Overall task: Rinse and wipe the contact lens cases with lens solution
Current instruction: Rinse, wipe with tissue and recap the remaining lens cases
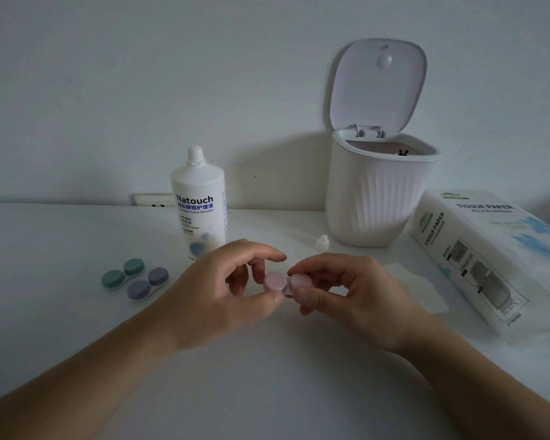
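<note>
At the left of the white worktop [61,312], a green lens case [123,273] and a purple lens case [147,283] are laid side by side, touching, both with caps on. Just behind and to their right, the lens solution bottle [200,204] is stood upright with its nozzle uncapped; part of a wall socket [151,200] is seen behind it at the worktop's back edge.

Above the middle of the worktop, a pink lens case [287,282] is held between both hands, clear of the surface. The left hand [223,290] is reached in from the lower left with the forearm angled up and rightward; its fingers are curled, and the left cap of the case is pinched between the thumb below and the fingertips above. The right hand [350,293] is brought in from the lower right, wrist bent inward, and the right cap is gripped between its thumb and curled forefinger. The knuckles of both hands are turned upward.

Behind the right hand, a small white bottle cap [323,242] is set on the worktop, close to a ribbed white bin [375,198] whose lid is raised. A flat tissue sheet [413,287] is spread right of the right hand, and a tissue paper pack [496,258] is lain at the far right.
</note>
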